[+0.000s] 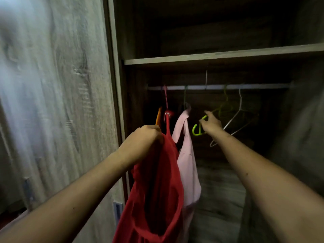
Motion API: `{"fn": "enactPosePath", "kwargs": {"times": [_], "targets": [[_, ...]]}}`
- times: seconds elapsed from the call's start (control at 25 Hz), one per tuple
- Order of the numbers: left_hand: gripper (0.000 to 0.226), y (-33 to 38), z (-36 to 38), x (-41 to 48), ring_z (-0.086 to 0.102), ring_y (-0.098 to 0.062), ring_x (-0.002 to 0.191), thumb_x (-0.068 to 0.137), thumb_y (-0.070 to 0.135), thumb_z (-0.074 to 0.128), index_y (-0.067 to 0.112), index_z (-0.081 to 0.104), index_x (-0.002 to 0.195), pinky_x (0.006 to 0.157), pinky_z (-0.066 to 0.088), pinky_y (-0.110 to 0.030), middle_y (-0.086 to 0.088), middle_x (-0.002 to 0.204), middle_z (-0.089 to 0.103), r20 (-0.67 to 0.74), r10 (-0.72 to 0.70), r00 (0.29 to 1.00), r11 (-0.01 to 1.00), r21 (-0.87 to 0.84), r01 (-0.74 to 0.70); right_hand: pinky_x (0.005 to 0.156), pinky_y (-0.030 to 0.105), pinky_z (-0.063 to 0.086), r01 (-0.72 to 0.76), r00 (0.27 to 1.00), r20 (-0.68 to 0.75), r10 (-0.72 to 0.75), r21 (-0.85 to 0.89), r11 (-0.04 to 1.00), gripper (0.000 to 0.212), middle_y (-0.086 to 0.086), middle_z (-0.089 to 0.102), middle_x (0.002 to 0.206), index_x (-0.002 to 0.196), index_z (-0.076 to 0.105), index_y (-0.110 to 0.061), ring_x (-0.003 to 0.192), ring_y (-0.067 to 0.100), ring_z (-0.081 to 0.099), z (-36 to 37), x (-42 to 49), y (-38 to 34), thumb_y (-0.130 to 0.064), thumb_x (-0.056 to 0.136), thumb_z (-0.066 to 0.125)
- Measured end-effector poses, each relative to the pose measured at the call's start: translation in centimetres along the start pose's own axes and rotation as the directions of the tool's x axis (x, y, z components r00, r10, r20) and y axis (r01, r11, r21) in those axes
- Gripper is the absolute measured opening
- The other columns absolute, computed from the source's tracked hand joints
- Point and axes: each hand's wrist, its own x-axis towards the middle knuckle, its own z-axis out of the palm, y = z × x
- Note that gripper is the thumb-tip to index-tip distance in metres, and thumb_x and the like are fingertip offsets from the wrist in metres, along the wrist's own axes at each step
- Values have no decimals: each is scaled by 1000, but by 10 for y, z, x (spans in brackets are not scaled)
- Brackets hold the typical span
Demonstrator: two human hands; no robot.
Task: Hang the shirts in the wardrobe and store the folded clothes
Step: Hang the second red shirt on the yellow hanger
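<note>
While the left grip (149,135) is clenched around the top of the red shirt (157,181), bunching the cloth just below its strap, the right grip (211,124) pinches the green hanger (197,129) with thumb and fingertips, further into the wardrobe. The red shirt hangs at the left of the opening, touching the pink shirt (187,163) that hangs from the rail (219,87). The green hanger lies just right of the pink shirt and well below the rail. The step looks like fetching this hanger for the red shirt. It probably goes best if the hanger is drawn out low and straight, clear of the white hanger (235,118) beside it, which could snag, while the left grip keeps the neckline open.
</note>
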Motion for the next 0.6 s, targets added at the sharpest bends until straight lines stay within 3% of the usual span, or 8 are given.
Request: {"fn": "enactPosePath", "kwargs": {"times": [0.12,0.28,0.4,0.52,0.6], "targets": [[13,-18,2,-11,65,-17,84,78,16,61,23,71,84,72,55,-40,4,99,62,14,-72,997,995,-64,72,98,31,40,51,990,-134,-43,53,997,28,20,64,120,112,65,-2,115,33,57,10,4,5,-9,87,58],[19,-29,9,-17,66,-18,86,81,16,57,27,71,88,73,55,-40,5,100,63,17,-143,990,988,-55,144,98,37,46,216,950,-277,-145,247,945,20,15,62,110,94,67,-12,102,29,61,19,-3,12,-1,81,56],[19,-26,11,-16,66,-21,88,83,18,56,29,70,90,71,55,-41,5,100,63,5,-181,983,983,-16,181,91,45,52,346,919,-304,-252,310,886,28,5,54,105,95,60,-19,98,24,60,18,-15,18,4,80,55],[21,-26,13,-12,65,-20,89,83,10,57,26,69,90,74,55,-41,4,102,63,4,-201,980,979,-26,201,76,29,56,377,921,-319,-223,588,716,37,4,52,96,108,41,-16,84,15,58,27,-64,40,12,84,47],[24,-26,16,-11,65,-19,89,81,5,57,24,70,89,76,56,-40,3,101,64,13,-194,981,979,-66,195,61,23,54,324,943,-264,-200,612,722,48,2,56,90,121,34,-15,75,12,59,42,-101,67,11,84,51]]}}
